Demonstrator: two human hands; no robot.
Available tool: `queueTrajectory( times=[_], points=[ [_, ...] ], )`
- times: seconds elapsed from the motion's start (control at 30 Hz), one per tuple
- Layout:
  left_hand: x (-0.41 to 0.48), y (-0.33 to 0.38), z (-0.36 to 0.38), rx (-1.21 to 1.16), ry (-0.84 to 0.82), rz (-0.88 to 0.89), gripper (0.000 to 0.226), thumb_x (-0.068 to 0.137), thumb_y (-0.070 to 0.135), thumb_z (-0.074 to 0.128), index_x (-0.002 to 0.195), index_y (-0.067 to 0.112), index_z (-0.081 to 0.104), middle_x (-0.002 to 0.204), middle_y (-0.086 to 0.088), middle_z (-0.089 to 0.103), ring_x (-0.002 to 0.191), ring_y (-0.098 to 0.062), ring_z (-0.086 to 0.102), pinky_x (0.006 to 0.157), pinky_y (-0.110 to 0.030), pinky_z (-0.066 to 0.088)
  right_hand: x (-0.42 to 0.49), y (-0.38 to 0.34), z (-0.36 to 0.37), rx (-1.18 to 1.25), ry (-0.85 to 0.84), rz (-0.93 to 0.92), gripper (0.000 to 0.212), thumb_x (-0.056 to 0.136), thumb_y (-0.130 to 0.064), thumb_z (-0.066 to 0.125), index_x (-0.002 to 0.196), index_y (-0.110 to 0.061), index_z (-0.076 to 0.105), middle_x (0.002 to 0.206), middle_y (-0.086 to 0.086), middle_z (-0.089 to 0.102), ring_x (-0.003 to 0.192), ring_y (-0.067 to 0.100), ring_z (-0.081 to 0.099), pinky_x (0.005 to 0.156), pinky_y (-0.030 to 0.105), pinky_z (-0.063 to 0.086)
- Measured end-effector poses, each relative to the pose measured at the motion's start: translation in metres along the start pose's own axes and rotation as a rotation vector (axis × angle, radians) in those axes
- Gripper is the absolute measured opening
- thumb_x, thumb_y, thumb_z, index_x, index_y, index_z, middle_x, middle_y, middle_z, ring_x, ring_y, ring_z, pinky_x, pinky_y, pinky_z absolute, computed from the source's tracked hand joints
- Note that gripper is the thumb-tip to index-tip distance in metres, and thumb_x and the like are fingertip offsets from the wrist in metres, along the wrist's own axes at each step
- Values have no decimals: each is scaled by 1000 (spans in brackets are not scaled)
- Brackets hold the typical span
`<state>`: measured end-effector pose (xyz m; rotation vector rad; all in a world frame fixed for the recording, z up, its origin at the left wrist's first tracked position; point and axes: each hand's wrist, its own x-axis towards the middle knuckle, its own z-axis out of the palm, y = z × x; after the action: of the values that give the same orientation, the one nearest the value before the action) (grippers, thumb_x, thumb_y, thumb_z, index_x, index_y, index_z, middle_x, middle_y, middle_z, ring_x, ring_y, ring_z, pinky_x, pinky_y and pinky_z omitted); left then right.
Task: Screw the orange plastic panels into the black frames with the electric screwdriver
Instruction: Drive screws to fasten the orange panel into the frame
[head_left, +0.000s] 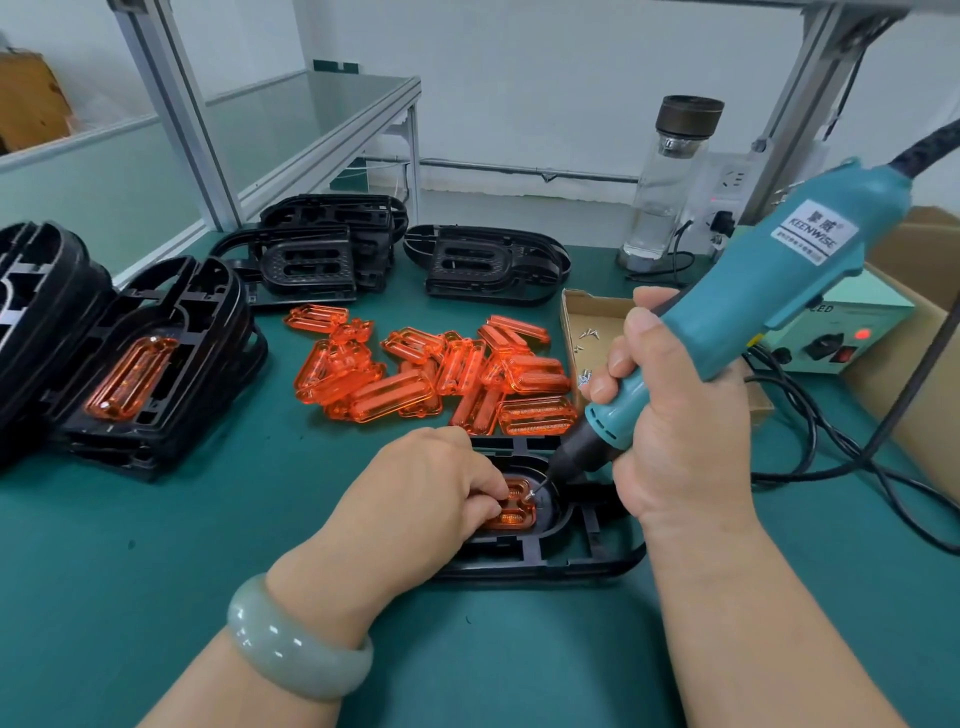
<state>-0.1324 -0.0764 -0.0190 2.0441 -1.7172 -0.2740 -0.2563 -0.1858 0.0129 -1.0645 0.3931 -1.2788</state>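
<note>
Right hand (670, 415) grips screwdriver (753, 312), tip on orange panel (514, 506).
Left hand (421, 499) pinches panel inside black frame (571, 551); loose panels (436, 369) behind frame.

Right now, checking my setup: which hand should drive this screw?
Right hand: it grips the screwdriver, its bit at the panel. Left hand holds the panel in the frame.

You're at a factory assembly bench. Around the electric screwdriver (753, 296) your right hand (675, 431) grips: orange panels (415, 374) heaped just behind, black frames (311, 260) stacked farther back and left, a screw tray (597, 312) beside it, a power supply box (852, 317) to its right, a green mat (156, 545) beneath.
</note>
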Motion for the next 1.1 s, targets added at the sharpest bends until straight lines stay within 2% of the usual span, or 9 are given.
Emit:
queueTrajectory(
  times=[0.17, 0.27, 0.37, 0.47, 0.57, 0.63, 0.77, 0.97, 1.1],
  points=[
    [1, 0, 0, 26, -8, 4, 20, 88, 31, 63, 106, 33, 72, 95, 9, 55, 96, -11, 52, 83, -24, 40, -2, 0, 3, -57, -142, -51, 10, 84, -22, 65, 92, -23, 60, 58, -7, 52, 46, 12, 48, 53, 25, 43],
    [1, 1, 0, 46, -14, 9, 21, 88, 31, 62, 107, 33, 71, 93, 9, 53, 97, -12, 52, 84, -25, 41, 0, -1, 7, -71, -271, -34, 47, 74, -54, 75, 102, -20, 57, 59, -6, 53, 49, 12, 50, 55, 25, 43],
    [1, 2, -1, 43, -21, 15, 20, 88, 30, 62, 105, 33, 71, 91, 10, 51, 95, -12, 52, 83, -27, 42, 1, -2, 13, -42, -402, 39, 70, 70, -71, 66, 114, -18, 56, 65, -1, 55, 56, 14, 51, 58, 24, 44],
    [0, 2, -1, 19, -17, 15, 19, 87, 29, 62, 103, 32, 72, 92, 8, 54, 93, -11, 53, 83, -29, 42, 0, 0, 18, -108, -450, 43, 52, 75, -62, 69, 113, -27, 60, 72, -1, 59, 63, 14, 57, 63, 25, 48],
    [0, 2, -1, 16, -14, 16, 20, 87, 29, 62, 104, 33, 72, 92, 8, 53, 93, -11, 52, 83, -29, 43, -2, 1, 21, -123, -414, 12, 30, 81, -38, 66, 105, -21, 58, 68, -1, 61, 58, 16, 57, 60, 28, 49],
    [0, 2, 0, 18, -14, 17, 20, 88, 29, 61, 104, 34, 72, 92, 8, 53, 93, -12, 52, 83, -28, 43, -3, 1, 22, -132, -349, -25, 29, 80, -33, 61, 105, -19, 57, 59, -2, 56, 49, 16, 51, 54, 24, 45],
    [0, 1, 1, 36, -5, 23, 21, 88, 30, 60, 106, 34, 71, 93, 9, 52, 94, -12, 52, 83, -26, 42, -2, 2, 19, -102, -264, -37, 23, 83, -20, 68, 102, -17, 57, 51, -3, 46, 42, 13, 44, 47, 22, 41],
    [2, 1, 1, 48, 1, 32, 21, 88, 30, 60, 106, 34, 71, 90, 10, 49, 95, -12, 52, 82, -24, 40, -3, 2, 20, -66, -293, -22, 17, 82, -8, 60, 97, -16, 57, 51, 0, 44, 40, 13, 41, 45, 24, 39],
    [1, 1, 1, 33, 1, 22, 20, 88, 29, 60, 104, 34, 71, 90, 9, 50, 94, -13, 52, 82, -26, 41, -1, 1, 18, -23, -315, 22, 16, 80, -3, 54, 84, -18, 56, 51, -2, 42, 37, 12, 38, 44, 22, 36]
  ],
)
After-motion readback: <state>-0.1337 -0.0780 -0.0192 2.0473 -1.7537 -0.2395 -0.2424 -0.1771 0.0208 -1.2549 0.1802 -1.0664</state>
